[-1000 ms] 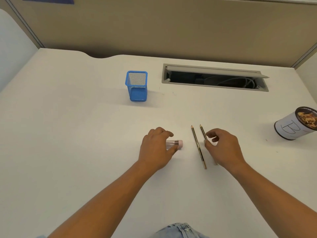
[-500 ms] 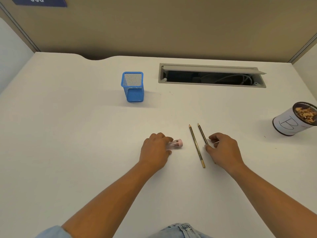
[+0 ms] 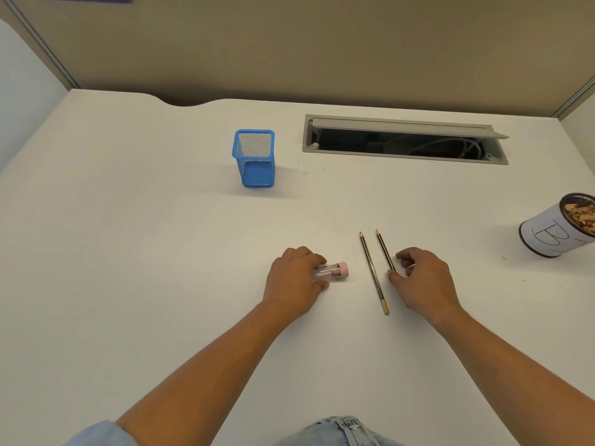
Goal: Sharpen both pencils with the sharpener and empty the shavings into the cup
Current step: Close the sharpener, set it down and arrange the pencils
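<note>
Two dark pencils with gold stripes lie side by side on the white desk, points away from me. The left pencil [image 3: 373,272] lies free. The right pencil [image 3: 383,249] runs under my right hand [image 3: 421,278], whose thumb and fingers pinch its middle. My left hand [image 3: 294,281] is curled over a clear tube-shaped sharpener with a pink cap [image 3: 335,271] that lies on its side on the desk. A white paper cup marked "B" [image 3: 547,233] stands at the right edge with brown shavings inside.
A blue mesh pen holder [image 3: 254,159] stands at the back, left of centre. An open grey cable slot [image 3: 405,140] with wires is set into the desk behind the pencils. A beige partition closes off the back.
My left hand has closed further around the sharpener and my right fingers have tightened on the right pencil. The camera has tilted slightly; the objects stay on the desk.
</note>
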Action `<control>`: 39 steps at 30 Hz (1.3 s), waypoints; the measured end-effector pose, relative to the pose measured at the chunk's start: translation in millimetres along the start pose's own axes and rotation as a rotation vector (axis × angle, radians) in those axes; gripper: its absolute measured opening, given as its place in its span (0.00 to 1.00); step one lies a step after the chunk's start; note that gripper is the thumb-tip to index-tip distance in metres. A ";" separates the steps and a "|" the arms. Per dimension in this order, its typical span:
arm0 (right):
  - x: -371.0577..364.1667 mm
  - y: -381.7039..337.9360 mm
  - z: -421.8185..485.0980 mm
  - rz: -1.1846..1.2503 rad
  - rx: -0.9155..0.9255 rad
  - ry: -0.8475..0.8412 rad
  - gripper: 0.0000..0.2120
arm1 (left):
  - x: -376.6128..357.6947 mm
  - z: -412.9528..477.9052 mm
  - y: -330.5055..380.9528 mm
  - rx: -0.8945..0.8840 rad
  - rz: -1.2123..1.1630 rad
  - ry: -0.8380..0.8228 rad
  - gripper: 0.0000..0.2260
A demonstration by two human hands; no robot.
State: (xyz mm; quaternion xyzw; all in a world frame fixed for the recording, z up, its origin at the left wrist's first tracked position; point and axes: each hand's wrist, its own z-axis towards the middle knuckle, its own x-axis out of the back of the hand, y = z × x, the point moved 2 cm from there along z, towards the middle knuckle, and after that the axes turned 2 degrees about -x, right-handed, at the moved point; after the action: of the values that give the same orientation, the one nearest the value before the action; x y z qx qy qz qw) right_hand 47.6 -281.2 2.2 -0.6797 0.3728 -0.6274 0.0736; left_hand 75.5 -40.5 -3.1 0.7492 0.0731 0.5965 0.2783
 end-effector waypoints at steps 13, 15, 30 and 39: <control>2.8 -10.0 9.1 -0.007 -0.008 0.022 0.16 | 30.0 34.4 39.2 0.007 0.049 0.045 0.23; 5.6 -14.2 13.2 -0.019 -0.009 0.015 0.15 | 30.8 50.7 52.8 0.042 0.073 0.021 0.18; 8.3 -35.5 43.8 -0.187 0.021 -0.104 0.16 | -7.0 87.3 81.6 0.209 0.197 -0.115 0.14; 10.2 -50.1 49.3 -0.213 0.016 -0.123 0.12 | 12.3 100.1 93.7 0.247 -0.027 -0.096 0.14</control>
State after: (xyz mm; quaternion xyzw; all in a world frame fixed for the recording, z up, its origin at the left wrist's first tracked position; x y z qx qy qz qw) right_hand 112.5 -269.7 28.8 -0.7520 0.2884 -0.5917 0.0348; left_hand 151.6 -146.3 41.3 0.8044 0.1427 0.5426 0.1953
